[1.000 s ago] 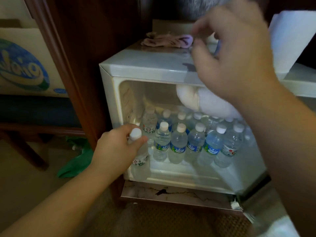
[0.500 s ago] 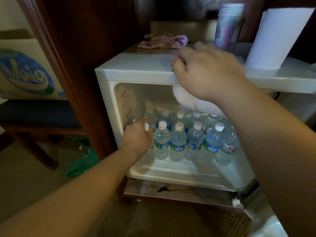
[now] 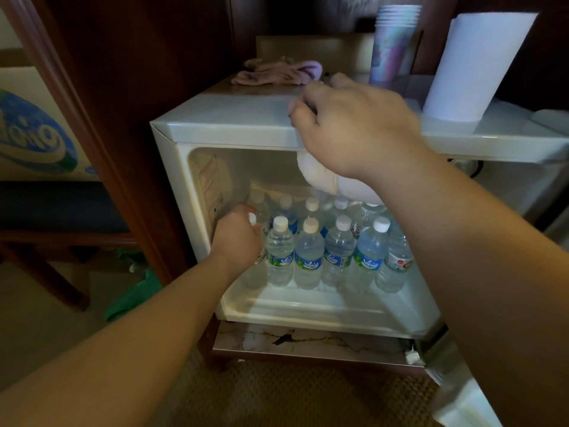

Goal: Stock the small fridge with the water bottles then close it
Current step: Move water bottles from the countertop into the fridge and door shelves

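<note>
Bottles (image 3: 308, 260) stand in fridge (image 3: 221, 124); paper roll (image 3: 471, 66) on top.

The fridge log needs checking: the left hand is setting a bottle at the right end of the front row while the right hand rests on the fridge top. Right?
Not quite. The head view shows the left hand setting the bottle at the row's left end; the right hand rests on the fridge top.

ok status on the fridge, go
Left hand gripping a water bottle at front row's left end. Right hand curled on fridge top. Two rows stocked, door open, nothing blocking.
</note>
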`<move>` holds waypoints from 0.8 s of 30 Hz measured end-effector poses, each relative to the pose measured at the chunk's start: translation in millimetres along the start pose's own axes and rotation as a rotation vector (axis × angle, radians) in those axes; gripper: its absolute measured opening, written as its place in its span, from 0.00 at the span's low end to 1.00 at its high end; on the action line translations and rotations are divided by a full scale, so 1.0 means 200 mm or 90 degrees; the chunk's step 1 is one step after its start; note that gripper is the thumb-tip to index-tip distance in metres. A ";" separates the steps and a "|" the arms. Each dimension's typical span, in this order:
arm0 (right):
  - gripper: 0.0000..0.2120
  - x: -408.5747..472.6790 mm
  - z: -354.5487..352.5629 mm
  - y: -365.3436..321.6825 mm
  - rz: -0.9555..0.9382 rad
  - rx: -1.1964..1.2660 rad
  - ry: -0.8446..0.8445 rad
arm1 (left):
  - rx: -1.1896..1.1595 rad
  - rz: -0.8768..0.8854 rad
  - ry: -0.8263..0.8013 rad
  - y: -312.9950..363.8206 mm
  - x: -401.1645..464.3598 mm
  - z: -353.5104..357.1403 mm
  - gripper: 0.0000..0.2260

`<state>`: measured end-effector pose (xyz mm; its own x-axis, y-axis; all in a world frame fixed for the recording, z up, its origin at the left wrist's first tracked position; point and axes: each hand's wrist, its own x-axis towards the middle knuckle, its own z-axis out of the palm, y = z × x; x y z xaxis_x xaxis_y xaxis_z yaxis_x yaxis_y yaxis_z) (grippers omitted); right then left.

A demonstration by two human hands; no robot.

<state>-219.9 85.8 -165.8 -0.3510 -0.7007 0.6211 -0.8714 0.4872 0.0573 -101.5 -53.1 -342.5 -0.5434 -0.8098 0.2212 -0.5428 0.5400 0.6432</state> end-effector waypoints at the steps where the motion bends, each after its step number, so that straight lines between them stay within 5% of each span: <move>1: 0.22 0.00 0.00 0.00 0.000 0.001 -0.003 | -0.003 -0.003 -0.001 0.00 0.00 0.01 0.11; 11: 0.20 0.00 -0.03 -0.02 0.028 -0.003 -0.021 | 0.010 0.068 -0.064 -0.01 -0.04 -0.07 0.27; 19: 0.19 -0.01 -0.07 -0.02 0.079 0.046 -0.056 | -0.079 0.114 0.044 0.06 -0.35 -0.42 0.11; 24: 0.29 -0.04 -0.18 -0.01 0.078 0.097 -0.270 | -0.131 0.036 -0.008 0.30 -0.53 -0.83 0.10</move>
<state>-202.4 109.5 -142.2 -0.5356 -0.8095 0.2406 -0.8443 0.5194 -0.1319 29.9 27.7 -205.5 -0.5777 -0.7758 0.2538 -0.3699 0.5260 0.7658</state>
